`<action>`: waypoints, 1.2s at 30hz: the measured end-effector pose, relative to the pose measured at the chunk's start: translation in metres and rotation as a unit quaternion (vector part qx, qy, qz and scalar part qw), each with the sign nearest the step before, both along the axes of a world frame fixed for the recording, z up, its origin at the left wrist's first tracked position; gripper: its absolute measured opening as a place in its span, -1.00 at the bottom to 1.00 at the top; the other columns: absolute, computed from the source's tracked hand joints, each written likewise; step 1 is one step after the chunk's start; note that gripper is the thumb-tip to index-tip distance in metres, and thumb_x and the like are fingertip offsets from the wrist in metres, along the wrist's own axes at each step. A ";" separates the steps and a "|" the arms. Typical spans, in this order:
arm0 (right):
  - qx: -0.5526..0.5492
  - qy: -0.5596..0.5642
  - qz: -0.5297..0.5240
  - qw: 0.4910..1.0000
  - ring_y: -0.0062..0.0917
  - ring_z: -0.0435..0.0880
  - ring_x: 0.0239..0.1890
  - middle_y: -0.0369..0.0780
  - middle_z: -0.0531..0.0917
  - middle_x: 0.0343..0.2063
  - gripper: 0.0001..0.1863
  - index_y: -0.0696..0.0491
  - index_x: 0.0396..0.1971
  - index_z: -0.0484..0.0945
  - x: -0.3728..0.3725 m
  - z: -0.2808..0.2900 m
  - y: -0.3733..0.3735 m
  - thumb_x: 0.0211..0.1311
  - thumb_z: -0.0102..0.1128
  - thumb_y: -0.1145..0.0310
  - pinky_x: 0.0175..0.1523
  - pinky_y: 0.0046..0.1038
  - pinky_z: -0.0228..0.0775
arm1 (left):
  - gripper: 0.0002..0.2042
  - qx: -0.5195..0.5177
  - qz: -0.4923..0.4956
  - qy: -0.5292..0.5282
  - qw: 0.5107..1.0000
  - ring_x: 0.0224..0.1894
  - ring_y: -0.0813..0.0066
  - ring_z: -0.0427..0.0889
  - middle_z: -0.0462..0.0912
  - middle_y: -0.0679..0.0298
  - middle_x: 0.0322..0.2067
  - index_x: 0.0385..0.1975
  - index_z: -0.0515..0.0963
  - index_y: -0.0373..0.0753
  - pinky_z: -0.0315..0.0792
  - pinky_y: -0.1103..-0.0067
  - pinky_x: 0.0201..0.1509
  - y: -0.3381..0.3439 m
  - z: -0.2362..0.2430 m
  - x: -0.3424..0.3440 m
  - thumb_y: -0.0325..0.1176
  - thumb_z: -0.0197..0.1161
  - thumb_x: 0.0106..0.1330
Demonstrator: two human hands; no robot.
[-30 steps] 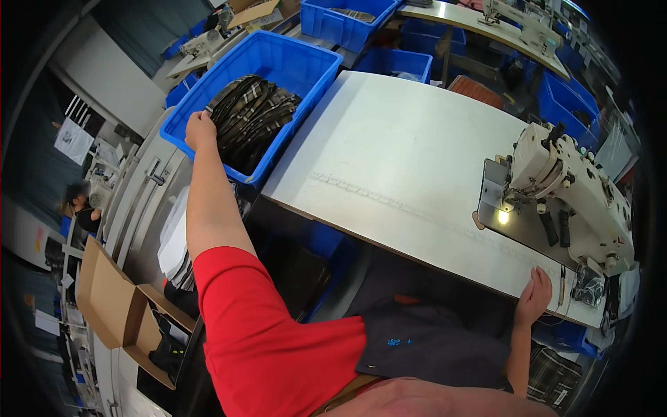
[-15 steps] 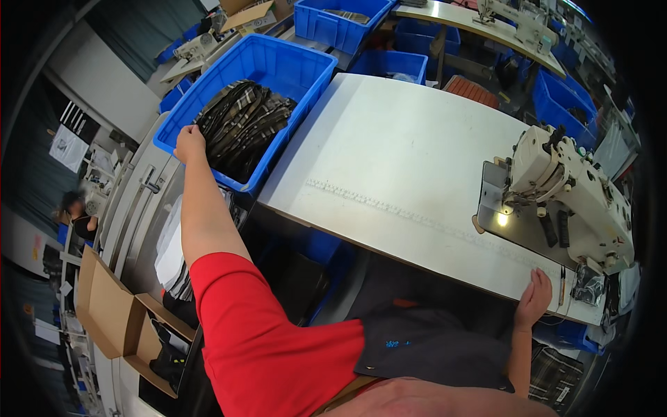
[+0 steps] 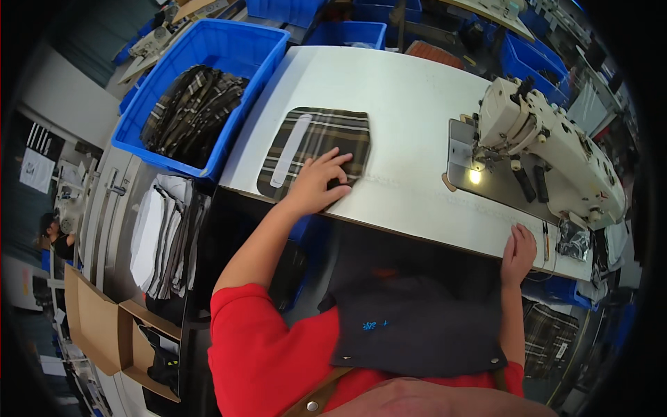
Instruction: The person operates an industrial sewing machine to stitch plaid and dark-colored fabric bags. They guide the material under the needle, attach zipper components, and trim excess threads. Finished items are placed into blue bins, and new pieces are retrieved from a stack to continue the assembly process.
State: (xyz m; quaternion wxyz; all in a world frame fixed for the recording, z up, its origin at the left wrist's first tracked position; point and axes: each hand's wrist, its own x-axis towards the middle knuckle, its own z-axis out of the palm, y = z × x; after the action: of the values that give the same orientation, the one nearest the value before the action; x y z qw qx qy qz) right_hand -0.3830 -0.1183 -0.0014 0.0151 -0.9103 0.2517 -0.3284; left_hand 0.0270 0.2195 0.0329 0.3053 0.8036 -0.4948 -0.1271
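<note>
A dark plaid fabric piece (image 3: 351,128) lies flat near the left end of the white sewing table (image 3: 410,97), a pale strip (image 3: 292,149) running along its left part. My left hand (image 3: 318,182) rests on its near edge, fingers spread and touching the cloth. Over by the table's front right edge, my right hand (image 3: 518,254) lies with its fingers stretched out and nothing visible in it. A lit sewing machine (image 3: 549,135) stands beyond that hand. More plaid pieces (image 3: 194,111) are heaped in the blue bin (image 3: 253,83) left of the table.
Tweezers (image 3: 546,241) and a small clear packet (image 3: 574,240) lie right of my right hand. White and dark cloth pieces (image 3: 163,236) hang below the bin. An open cardboard box (image 3: 94,323) sits at lower left. More blue bins (image 3: 347,35) stand behind the table.
My left hand has moved right from the blue bin's near edge onto the table, where the plaid piece now lies. My right hand stays at the table edge. The view has shifted.
</note>
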 end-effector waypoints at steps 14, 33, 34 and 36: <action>-0.007 0.053 0.354 0.934 -0.19 0.66 0.01 -0.16 0.71 -0.13 -0.61 0.06 0.00 0.64 0.208 0.039 0.067 0.12 0.37 0.40 0.11 -0.20 0.49 | -0.75 -0.043 -0.248 0.199 0.947 0.11 0.33 0.70 0.76 0.26 -0.22 -0.39 0.64 -0.22 0.32 0.28 0.31 -0.065 0.008 -0.116 -0.17 0.36 0.41; 0.010 0.135 0.293 0.947 -0.19 0.68 -0.28 -0.16 0.63 -0.40 -0.75 0.07 -0.33 0.55 0.195 0.026 0.066 0.32 0.32 0.19 -0.18 -0.17 0.55 | -0.80 -0.024 -0.234 0.047 0.971 0.28 0.37 0.54 0.67 0.33 0.11 -0.08 0.66 -0.10 0.17 0.18 0.37 -0.042 -0.008 -0.172 -0.23 0.36 0.38; 0.030 0.131 0.285 0.949 -0.19 0.68 -0.29 -0.16 0.64 -0.39 -0.76 0.06 -0.33 0.55 0.199 0.027 0.065 0.33 0.30 0.20 -0.19 -0.17 0.56 | -0.81 -0.032 -0.236 0.049 0.970 0.26 0.35 0.56 0.68 0.33 0.09 -0.08 0.66 -0.10 0.16 0.10 0.38 -0.042 -0.007 -0.172 -0.23 0.35 0.39; 0.071 0.145 0.270 0.949 -0.15 0.67 -0.35 -0.14 0.66 -0.40 -0.77 0.08 -0.32 0.55 0.205 0.032 0.062 0.35 0.28 0.22 -0.22 -0.18 0.55 | -0.80 -0.041 -0.208 0.030 0.977 0.25 0.32 0.57 0.68 0.31 0.10 -0.07 0.66 -0.12 0.22 0.14 0.38 -0.040 -0.004 -0.178 -0.24 0.35 0.39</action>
State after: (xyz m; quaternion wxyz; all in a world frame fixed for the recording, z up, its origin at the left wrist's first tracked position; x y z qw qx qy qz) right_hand -0.1781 -0.0564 0.0306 0.1311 -0.9785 0.0190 -0.1579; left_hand -0.1507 0.1798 0.0293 0.3193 0.6655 -0.6469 -0.1914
